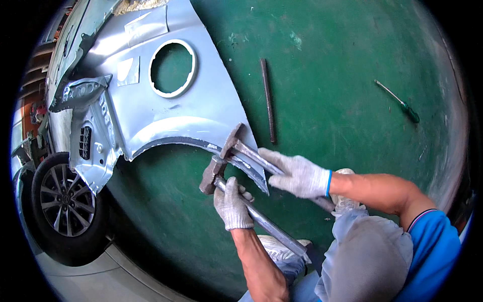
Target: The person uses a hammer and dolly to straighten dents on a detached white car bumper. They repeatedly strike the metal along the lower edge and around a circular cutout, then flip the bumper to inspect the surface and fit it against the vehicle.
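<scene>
In the head view, a silver car body panel [201, 90] lies on the green floor, with a round opening and a curved arch along its lower edge. My gloved right hand [301, 176] grips the metal handle of a hammer [232, 138], whose head lies over the arch's edge near the panel's pointed right end. My gloved left hand [232, 204] is wrapped round the handle of a heavier hammer [212, 173], just below its blocky head. This head sits at the arch's lower side, below and left of the other hammer's head.
A dark metal bar [268, 100] and a green-handled screwdriver [408, 109] lie on the green floor [342, 60] right of the panel. A wheel with tyre [43, 236] stands at left, beside other car panels [75, 40]. My knees and shoes show at the lower right.
</scene>
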`<state>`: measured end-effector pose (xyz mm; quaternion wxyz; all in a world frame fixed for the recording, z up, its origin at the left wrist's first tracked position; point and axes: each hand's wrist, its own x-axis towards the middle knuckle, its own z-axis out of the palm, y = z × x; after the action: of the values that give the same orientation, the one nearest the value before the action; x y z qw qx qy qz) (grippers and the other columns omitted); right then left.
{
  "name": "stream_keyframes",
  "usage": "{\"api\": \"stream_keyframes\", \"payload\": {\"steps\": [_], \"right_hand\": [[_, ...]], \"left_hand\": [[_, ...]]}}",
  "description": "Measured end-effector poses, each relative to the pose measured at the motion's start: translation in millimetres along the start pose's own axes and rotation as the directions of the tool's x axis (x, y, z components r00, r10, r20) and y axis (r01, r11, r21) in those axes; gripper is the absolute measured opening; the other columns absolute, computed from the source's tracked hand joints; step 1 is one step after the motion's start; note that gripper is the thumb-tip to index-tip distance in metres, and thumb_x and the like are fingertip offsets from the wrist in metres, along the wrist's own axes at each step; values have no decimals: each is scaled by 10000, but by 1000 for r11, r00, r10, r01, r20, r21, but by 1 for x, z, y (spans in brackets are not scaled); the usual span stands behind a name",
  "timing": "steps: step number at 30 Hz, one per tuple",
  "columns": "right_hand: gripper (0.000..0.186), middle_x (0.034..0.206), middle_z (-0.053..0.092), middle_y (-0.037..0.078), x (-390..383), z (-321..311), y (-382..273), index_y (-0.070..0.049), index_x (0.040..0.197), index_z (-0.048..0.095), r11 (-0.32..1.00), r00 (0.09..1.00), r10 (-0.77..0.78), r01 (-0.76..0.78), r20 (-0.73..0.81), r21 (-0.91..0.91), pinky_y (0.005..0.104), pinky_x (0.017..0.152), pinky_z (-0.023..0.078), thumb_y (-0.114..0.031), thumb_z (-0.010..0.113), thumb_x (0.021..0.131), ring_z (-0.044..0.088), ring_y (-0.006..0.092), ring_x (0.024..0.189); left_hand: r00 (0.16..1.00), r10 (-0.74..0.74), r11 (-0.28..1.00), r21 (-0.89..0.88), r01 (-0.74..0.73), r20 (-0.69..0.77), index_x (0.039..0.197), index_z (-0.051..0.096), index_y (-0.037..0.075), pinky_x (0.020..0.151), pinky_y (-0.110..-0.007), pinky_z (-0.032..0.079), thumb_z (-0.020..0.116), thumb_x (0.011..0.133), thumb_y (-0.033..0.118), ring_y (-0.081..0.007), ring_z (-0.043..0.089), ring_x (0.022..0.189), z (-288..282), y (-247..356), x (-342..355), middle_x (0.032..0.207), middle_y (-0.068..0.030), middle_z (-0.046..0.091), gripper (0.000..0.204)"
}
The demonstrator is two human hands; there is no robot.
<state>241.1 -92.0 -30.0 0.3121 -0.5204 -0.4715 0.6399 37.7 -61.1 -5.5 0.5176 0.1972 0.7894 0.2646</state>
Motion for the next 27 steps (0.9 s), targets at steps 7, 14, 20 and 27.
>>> {"api": "stream_keyframes", "payload": {"steps": [7, 14, 20, 27], "right_hand": [[767, 1469, 496, 291, 14, -7, -1, 43, 1567, 272, 994, 967, -38, 63, -253, 92, 386, 1121, 424, -241, 613, 941, 537, 356, 1340], [748, 1392, 565, 297, 8, -16, -2, 22, 1557, 308, 998, 999, -29, 31, 31, -57, 393, 1077, 471, -246, 607, 926, 586, 388, 1289], [727, 1398, 556, 303, 26, -11, -5, -2, 1547, 337, 999, 978, -42, 36, -203, -34, 418, 1099, 456, -247, 607, 919, 580, 416, 1276], [737, 1362, 575, 308, 35, -14, -4, -20, 1560, 314, 994, 974, -109, 108, -200, -12, 401, 1075, 472, -246, 589, 915, 601, 411, 1246]], "left_hand": [[999, -24, 997, -76, 26, 36, 1008, 576, 77, 435, -281, 495, 693, 955, 224, -139, 574, 490, 6, 0, 4, 712, -38, 597, 195], [1000, -18, 995, -99, 17, -13, 1038, 555, 76, 439, -276, 501, 676, 960, 194, -132, 567, 496, 3, 9, 3, 720, -38, 586, 186], [1000, -14, 998, -66, 14, 7, 1042, 559, 81, 439, -277, 499, 674, 963, 194, -130, 572, 502, 9, 13, 5, 725, -35, 595, 180], [1000, -30, 994, -103, 30, 4, 1055, 558, 71, 441, -278, 500, 676, 962, 193, -136, 575, 504, 2, 12, 14, 720, -39, 589, 193]]}}
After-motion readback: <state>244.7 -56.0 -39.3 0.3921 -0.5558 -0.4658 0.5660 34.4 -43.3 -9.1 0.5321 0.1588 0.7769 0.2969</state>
